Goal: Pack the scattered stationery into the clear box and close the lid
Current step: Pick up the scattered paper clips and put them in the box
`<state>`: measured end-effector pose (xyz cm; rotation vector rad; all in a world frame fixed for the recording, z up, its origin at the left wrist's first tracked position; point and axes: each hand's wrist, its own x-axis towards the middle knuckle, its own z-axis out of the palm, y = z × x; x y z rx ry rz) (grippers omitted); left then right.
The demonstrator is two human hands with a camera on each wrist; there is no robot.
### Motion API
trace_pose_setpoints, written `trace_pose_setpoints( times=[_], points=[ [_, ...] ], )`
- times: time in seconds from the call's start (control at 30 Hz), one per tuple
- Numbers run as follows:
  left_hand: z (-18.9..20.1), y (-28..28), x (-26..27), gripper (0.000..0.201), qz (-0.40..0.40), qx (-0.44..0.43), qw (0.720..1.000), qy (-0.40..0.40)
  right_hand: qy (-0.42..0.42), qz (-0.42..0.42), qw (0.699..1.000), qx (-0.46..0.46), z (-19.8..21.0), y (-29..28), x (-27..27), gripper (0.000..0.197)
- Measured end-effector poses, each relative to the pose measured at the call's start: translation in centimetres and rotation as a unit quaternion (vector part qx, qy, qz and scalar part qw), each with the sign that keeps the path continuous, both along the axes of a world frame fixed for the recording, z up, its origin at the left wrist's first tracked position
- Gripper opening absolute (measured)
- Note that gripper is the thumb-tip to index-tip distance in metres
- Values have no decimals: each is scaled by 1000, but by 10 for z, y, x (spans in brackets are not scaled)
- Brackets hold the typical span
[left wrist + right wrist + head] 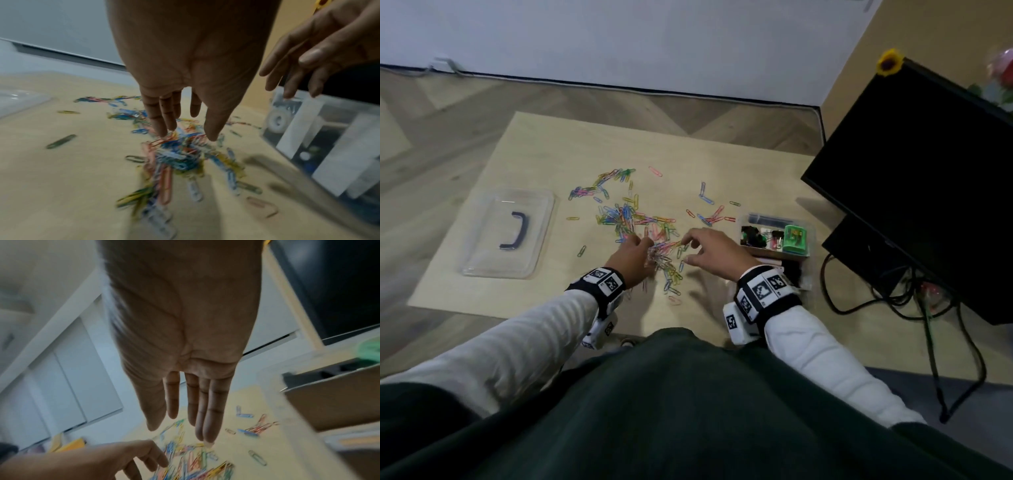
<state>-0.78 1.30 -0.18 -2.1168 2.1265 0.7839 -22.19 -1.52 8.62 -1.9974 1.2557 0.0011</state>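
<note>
Low on the wood floor sits your pale table (482,274); its left holds the clear lid (508,233); your left hand (633,257) and right hand (714,255), both loose-fingered, reach into the colored paper clips (630,216); the clear box (777,236) sits right.

Dim, even indoor light, soft shadows beneath both hands, wrist views heavily motion-blurred, wide-angle bending at edges, head view sharper.
</note>
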Motion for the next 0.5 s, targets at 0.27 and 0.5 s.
trace_pose_setpoints(
  times=[0.27, 0.5],
  points=[
    [-24, 11, 43, 98, -98, 58, 987, -109, 149, 86, 985, -1, -52, -3, 70, 71],
    [-29, 11, 37, 70, -115, 28, 991, -61, 207, 89, 974, -36, -97, 4, 83, 90]
  ],
)
